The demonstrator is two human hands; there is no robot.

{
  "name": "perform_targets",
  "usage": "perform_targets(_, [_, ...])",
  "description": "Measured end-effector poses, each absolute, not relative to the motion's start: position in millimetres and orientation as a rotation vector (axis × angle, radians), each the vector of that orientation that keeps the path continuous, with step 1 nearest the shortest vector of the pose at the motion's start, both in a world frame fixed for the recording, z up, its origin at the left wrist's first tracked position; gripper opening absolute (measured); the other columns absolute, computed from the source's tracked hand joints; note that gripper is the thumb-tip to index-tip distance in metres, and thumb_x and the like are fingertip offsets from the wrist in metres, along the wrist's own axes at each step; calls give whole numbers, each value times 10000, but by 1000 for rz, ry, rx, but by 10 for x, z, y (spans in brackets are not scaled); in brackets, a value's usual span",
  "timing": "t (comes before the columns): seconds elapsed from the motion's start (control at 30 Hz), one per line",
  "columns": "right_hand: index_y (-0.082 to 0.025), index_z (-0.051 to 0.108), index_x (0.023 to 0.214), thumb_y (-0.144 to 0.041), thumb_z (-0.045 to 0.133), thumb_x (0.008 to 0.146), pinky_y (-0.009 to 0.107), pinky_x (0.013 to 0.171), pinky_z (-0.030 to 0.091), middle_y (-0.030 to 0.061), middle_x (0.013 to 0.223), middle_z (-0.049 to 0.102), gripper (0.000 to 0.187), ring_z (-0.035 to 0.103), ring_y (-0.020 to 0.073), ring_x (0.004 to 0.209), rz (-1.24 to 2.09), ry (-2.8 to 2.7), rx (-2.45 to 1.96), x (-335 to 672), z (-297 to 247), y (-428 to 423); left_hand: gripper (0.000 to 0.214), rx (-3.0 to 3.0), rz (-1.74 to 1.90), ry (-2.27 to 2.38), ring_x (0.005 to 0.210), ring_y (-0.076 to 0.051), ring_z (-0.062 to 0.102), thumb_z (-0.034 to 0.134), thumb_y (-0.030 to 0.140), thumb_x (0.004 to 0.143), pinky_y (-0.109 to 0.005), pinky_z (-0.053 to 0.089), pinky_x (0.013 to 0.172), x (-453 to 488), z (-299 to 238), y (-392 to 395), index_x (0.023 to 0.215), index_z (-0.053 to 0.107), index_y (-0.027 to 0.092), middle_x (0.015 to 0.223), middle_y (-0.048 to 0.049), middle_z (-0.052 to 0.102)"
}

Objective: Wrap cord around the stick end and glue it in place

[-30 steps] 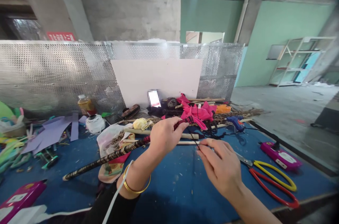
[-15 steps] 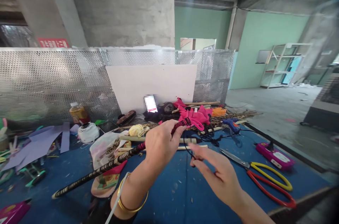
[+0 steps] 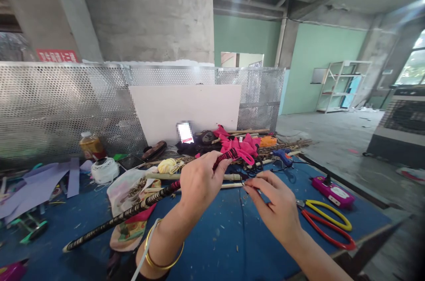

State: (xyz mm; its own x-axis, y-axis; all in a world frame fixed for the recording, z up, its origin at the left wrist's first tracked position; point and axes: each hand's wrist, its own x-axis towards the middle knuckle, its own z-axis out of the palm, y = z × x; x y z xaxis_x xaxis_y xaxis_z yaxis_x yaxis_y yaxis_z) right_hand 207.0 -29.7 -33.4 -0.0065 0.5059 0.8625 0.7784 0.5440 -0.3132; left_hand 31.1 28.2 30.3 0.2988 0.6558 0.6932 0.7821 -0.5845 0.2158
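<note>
My left hand (image 3: 201, 182) is closed round a stick wrapped in black cord (image 3: 122, 218), with light bands showing between the turns. The stick slants from the lower left up to the right, and dark pink wrapping shows on both sides of my fist. Beyond the fist its upper end carries black cord crossed over pink. My right hand (image 3: 275, 201) pinches a thin black cord (image 3: 243, 219) between thumb and fingers, just right of that end. A length of the cord hangs below the pinch over the blue table (image 3: 212, 241).
Scissors (image 3: 327, 223) with yellow and red handles lie right of my right hand. Behind are pink fabric (image 3: 241, 143), a blue glue gun (image 3: 283, 157) and a purple power strip (image 3: 333, 192). White string (image 3: 104, 170) and purple sheets (image 3: 40, 185) lie left.
My right hand has closed its fingers on the black cord and moved slightly up. The cord now hangs below it. My left hand keeps its hold; the view has shifted a little right.
</note>
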Motion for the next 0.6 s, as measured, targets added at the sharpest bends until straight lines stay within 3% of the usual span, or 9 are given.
perform_targets(0.13, [-227,672,947,-275,598,868,303,697,518,59,874,632,118,620,191,828,-83,-1536,-1126,2033,-317,-265,284,-2401,-1165,-1339,670,-166,630,477,430,921,-256,303,554,312,316,260,845,662,228,706,-6,702])
perform_targets(0.3, [-230,621,1135,-301,637,836,361,860,526,72,1085,686,307,637,222,1015,175,-1455,-1090,1836,-368,-83,262,-2473,-1152,-1342,700,-162,636,472,399,922,-251,321,565,334,322,231,868,665,230,757,-9,713])
perform_targets(0.47, [-211,664,1011,-300,610,852,332,749,543,56,904,713,190,671,190,819,167,-1290,-1055,1638,-434,-47,247,-2494,-1155,-1355,687,-157,627,486,379,917,-250,321,563,334,327,220,826,658,227,745,0,708])
perform_targets(0.6, [-217,666,1021,-285,620,839,316,731,533,46,853,708,199,673,185,789,243,-1276,-1007,1633,-425,-195,242,-2516,-1157,-1355,700,-155,627,495,392,913,-247,327,581,334,317,229,843,665,234,753,5,706])
